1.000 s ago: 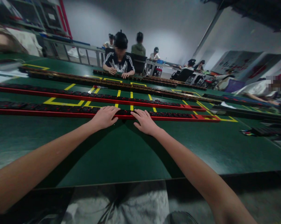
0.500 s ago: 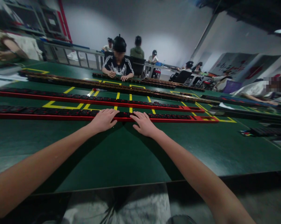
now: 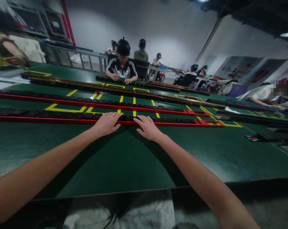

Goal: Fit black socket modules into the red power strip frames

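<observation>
A long red rail [image 3: 187,124] set with a row of black square pieces runs across the table in front of me. My left hand [image 3: 107,123] lies over its near edge, fingers stretched forward and thumb apart. Just to the right, my right hand [image 3: 147,127] rests on the same rail with its fingers spread. Several black pieces show in the short gap between the hands. Nothing is seen gripped in either one; the rail beneath the fingers is hidden. Behind it lies a second red rail [image 3: 168,108], also lined with black pieces.
Brown slatted strips [image 3: 86,85] cross the green table [image 3: 125,165] farther back, over yellow tape markings [image 3: 65,110]. Dark bars and a bundle with coloured wire ends [image 3: 252,138] lie at right. A co-worker in a dark cap [image 3: 122,68] sits opposite; others sit at both sides.
My hands stay in place on the near rail. The whole view has shifted very slightly. At the far left, a yellow object now shows beside a person's hand.
</observation>
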Motion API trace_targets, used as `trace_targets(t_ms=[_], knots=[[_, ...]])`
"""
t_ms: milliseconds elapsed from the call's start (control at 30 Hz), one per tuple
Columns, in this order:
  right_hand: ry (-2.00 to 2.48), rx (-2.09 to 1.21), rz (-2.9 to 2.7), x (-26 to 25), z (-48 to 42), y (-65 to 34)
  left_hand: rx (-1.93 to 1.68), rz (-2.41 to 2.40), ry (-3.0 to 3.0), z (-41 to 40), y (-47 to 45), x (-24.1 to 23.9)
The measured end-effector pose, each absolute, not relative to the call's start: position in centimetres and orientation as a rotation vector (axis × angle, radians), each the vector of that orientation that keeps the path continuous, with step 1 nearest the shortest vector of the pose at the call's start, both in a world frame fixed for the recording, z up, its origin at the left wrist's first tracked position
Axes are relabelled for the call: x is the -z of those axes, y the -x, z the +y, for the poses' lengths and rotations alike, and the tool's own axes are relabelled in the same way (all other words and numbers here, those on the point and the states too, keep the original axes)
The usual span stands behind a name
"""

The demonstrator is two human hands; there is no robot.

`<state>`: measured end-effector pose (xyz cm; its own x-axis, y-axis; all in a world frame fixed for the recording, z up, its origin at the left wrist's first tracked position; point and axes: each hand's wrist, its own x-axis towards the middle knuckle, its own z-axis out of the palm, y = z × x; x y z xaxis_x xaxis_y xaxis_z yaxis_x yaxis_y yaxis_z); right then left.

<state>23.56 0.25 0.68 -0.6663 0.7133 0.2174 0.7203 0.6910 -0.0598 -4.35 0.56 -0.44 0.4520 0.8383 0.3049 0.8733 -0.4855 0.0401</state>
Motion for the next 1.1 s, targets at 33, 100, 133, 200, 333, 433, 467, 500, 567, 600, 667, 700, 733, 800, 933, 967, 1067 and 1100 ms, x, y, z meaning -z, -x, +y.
trace_targets(t_ms=[33, 100, 133, 200, 333, 433, 467, 500, 567, 600, 667, 700, 733, 800, 933, 967, 1067, 1100], knots=[[1.155, 0.039, -2.677, -0.73, 0.24, -23.56, 0.438, -1.530, 2.569, 0.53, 4.33, 0.42], [1.160, 0.025, -2.674, -0.83, 0.22, -23.57, 0.447, -1.536, 2.573, 0.49, 4.29, 0.37], [1.161, 0.021, -2.673, -0.86, 0.21, -23.57, 0.449, -1.534, 2.579, 0.48, 4.27, 0.34], [1.159, 0.023, -2.677, -0.90, 0.19, -23.58, 0.451, -1.531, 2.584, 0.46, 4.23, 0.31], [1.161, 0.029, -2.683, -0.81, 0.22, -23.64, 0.443, -1.551, 2.585, 0.44, 4.16, 0.34], [1.154, 0.016, -2.679, -0.67, 0.34, -23.72, 0.430, -1.549, 2.590, 0.42, 4.17, 0.33], [1.147, 0.013, -2.676, -0.62, 0.39, -23.76, 0.429, -1.547, 2.590, 0.41, 4.18, 0.31], [1.142, 0.012, -2.672, -0.59, 0.43, -23.78, 0.430, -1.546, 2.589, 0.41, 4.21, 0.30], [1.134, 0.012, -2.667, -0.57, 0.48, -23.81, 0.430, -1.545, 2.590, 0.41, 4.27, 0.26], [1.133, 0.013, -2.668, -0.59, 0.48, -23.82, 0.428, -1.545, 2.592, 0.40, 4.29, 0.25], [1.134, 0.014, -2.678, -0.68, 0.44, -23.79, 0.429, -1.546, 2.592, 0.36, 4.28, 0.22], [1.136, 0.017, -2.682, -0.73, 0.40, -23.77, 0.432, -1.548, 2.589, 0.32, 4.24, 0.19], [1.139, 0.020, -2.684, -0.77, 0.37, -23.75, 0.438, -1.552, 2.583, 0.27, 4.17, 0.15], [1.146, 0.028, -2.682, -0.80, 0.32, -23.74, 0.448, -1.561, 2.560, 0.16, 3.98, 0.04], [1.148, 0.023, -2.678, -0.67, 0.39, -23.82, 0.449, -1.614, 2.501, 0.08, 3.78, -0.20], [1.146, 0.016, -2.678, -0.66, 0.41, -23.84, 0.454, -1.629, 2.485, 0.10, 3.82, -0.23], [1.145, -0.005, -2.672, -0.80, 0.35, -23.82, 0.492, -1.678, 2.444, 0.16, 4.05, -0.27], [1.150, -0.012, -2.674, -0.92, 0.29, -23.80, 0.506, -1.693, 2.430, 0.16, 4.11, -0.29]])
